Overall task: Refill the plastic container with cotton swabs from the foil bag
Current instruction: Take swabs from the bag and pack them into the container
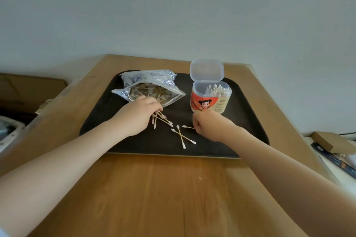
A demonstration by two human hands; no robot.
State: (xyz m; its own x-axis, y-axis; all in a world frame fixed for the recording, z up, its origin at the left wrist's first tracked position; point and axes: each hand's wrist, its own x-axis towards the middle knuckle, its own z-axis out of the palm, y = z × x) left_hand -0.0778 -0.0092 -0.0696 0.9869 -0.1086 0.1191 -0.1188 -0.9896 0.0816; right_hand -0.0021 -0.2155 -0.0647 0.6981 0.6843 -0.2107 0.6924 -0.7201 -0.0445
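A bundle of cotton swabs was gripped under the left hand; one swab was pinched by the right hand — light, thin sticks, probably best taken mid-shaft.

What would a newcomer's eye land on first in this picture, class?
Two hands meet over a dark tray: the left hand grips a bunch of cotton swabs and the right hand pinches one swab. Behind stand an open foil bag and an open, part-filled plastic container.
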